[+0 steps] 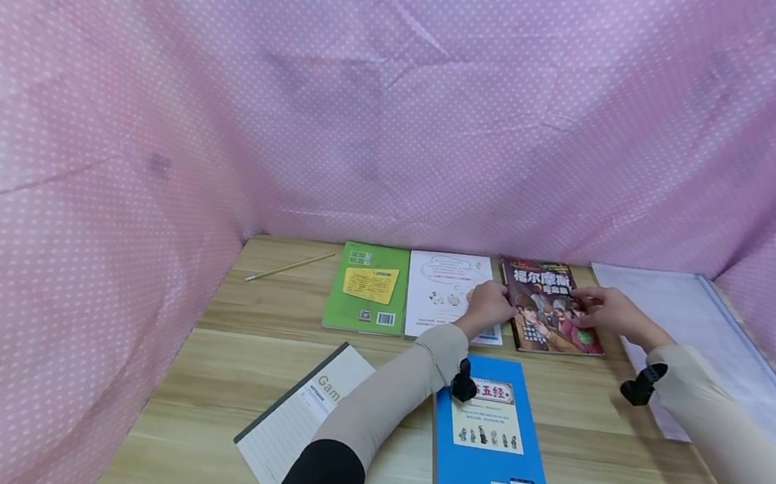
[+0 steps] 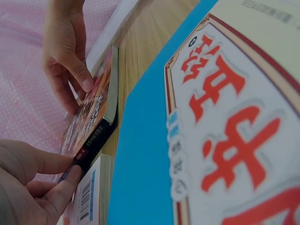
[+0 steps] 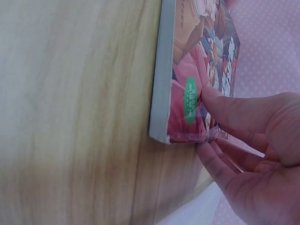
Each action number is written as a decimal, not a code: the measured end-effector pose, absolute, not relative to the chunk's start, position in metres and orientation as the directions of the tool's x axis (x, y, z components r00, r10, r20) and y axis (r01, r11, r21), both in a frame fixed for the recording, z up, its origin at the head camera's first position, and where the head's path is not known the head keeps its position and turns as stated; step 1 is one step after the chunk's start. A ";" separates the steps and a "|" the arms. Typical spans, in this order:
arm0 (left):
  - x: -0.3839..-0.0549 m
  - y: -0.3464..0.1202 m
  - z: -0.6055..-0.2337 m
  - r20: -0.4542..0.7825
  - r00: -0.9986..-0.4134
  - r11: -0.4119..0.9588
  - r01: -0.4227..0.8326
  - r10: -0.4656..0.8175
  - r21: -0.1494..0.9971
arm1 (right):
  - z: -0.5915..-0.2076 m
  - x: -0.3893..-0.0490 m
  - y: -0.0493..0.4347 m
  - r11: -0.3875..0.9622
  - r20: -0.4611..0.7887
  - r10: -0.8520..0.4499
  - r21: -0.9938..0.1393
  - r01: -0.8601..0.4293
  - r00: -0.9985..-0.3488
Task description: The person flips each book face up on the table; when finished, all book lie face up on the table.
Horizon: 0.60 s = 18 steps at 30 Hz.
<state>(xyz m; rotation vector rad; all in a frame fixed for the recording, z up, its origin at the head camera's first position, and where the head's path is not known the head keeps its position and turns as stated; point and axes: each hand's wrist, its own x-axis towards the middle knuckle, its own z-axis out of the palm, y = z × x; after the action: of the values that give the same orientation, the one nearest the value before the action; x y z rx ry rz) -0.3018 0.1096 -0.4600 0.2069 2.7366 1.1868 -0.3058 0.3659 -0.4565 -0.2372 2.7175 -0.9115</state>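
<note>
A dark, colourfully illustrated paperback book lies at the back right of the wooden table, cover up. My left hand holds its left edge; thumb and fingertip meet at the black spine in the left wrist view. On the opposite edge my right hand pinches the book, thumb on the cover near a green oval label and fingers at the side. A white book lies just left of it, partly covered by my left hand. Below my left wrist is a blue book.
A green book lies left of the white one, with a pencil farther left. A notebook lies slanted at the front, partly under my left forearm. At right a translucent white sheet spreads beneath my right arm. Pink dotted cloth surrounds the table.
</note>
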 end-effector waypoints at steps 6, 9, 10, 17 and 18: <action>-0.302 0.112 -0.457 -0.104 -0.973 0.653 0.058 0.207 0.756 | -0.456 -0.307 0.367 0.788 -0.200 -0.232 -0.612 -0.064 -0.952; -0.302 0.112 -0.456 -0.118 -0.966 0.668 0.067 0.228 0.741 | -0.456 -0.308 0.368 0.790 -0.200 -0.230 -0.610 -0.063 -0.952; -0.302 0.112 -0.456 -0.123 -0.964 0.672 0.071 0.237 0.737 | -0.456 -0.308 0.368 0.792 -0.197 -0.230 -0.608 -0.065 -0.953; -0.300 0.114 -0.458 -0.130 -0.957 0.676 0.082 0.258 0.732 | -0.458 -0.305 0.369 0.779 -0.170 -0.240 -0.621 -0.085 -0.956; -0.300 0.114 -0.459 -0.130 -0.958 0.678 0.082 0.256 0.730 | -0.458 -0.304 0.369 0.777 -0.172 -0.239 -0.624 -0.082 -0.956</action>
<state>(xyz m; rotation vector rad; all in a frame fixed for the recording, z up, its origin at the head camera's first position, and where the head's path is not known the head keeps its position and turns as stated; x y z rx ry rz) -0.2997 0.1144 -0.4587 0.2732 2.6702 1.1463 -0.3044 0.3687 -0.4580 -0.2504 2.7293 -0.9415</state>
